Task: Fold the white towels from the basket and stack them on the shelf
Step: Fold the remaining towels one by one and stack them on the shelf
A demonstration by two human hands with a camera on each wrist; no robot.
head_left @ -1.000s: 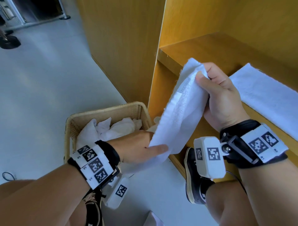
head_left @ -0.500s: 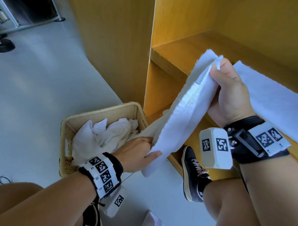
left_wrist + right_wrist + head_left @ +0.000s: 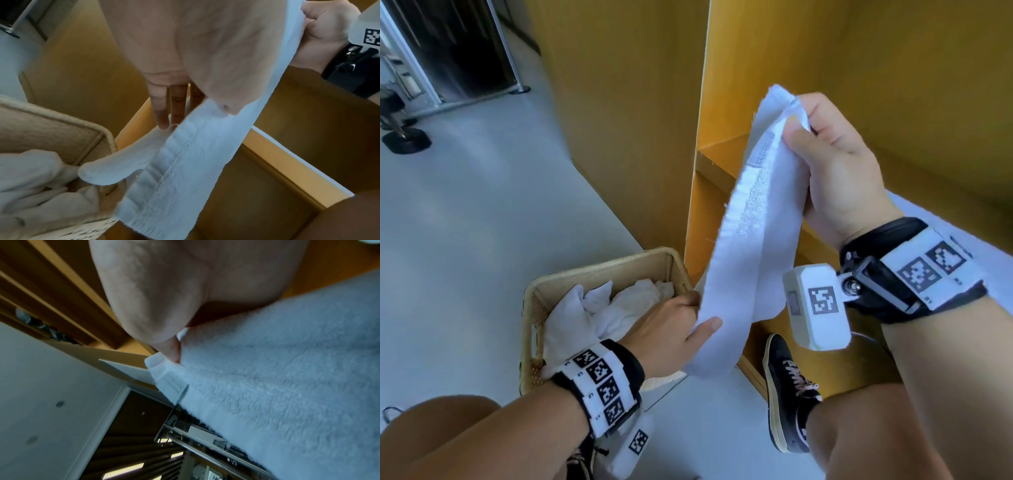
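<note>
Both hands stretch a white towel [image 3: 753, 240] taut for folding: right hand [image 3: 835, 171] pinches its top corner, left hand [image 3: 671, 329] its lower edge (above the basket [image 3: 599, 270]).

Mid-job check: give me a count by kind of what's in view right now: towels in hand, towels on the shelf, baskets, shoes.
Towel in hand: 1, held between left hand and right hand
Towel on shelf: 1 visible
Basket: 1, with crumpled white towels inside that I cannot count apart
Shoes: 1 clearly visible
Total: 4
</note>
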